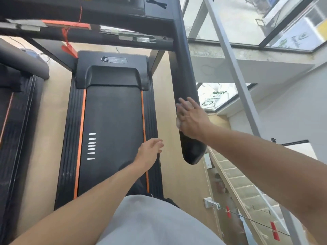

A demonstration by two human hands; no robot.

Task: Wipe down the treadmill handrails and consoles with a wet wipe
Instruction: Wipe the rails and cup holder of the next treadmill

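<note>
Grey cloth of the person's shirt (150, 221) fills the bottom of the view, closest of all, with both bare forearms reaching forward from it over the treadmill belt (113, 129), which serves as the landmark. Left of the belt, a second treadmill (16, 121) stands alongside, untouched as far as can be seen. Above the belt's right orange stripe hovers the left hand (150, 151), fingers loosely apart and holding nothing; it seems kept free for balance. Beyond the belt's far end, the console (88, 7) spans the top of the frame. Right of the belt, the right hand (191, 119) lies flat on the black right handrail (184, 76), fingers spread and pressing the wet wipe (179, 119) against it, probably to cover more of the padded surface per stroke.
</note>
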